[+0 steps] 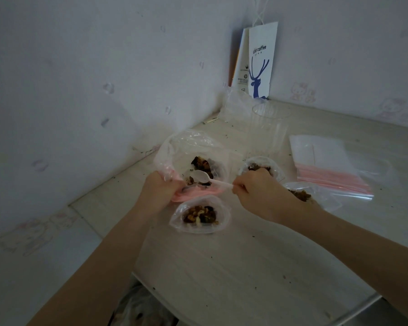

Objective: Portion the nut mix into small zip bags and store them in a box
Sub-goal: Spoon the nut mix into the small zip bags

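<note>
Spillage, I fear, if the floppy clear pink-zipped bag (193, 147) my left hand (159, 188) grips sags; right hand (252, 187) pinches the white plastic spoon (201, 176).

Corner of a home room, pale wallpaper (80, 90) printed with pink cartoon cats, crumb-strewn wood-look table (222, 267) pushed against the walls, coffee-shop paper bag (260, 62) leaning in the corner, clear plastic cup (269, 123), zip bags (327, 165) stacked nearby
</note>
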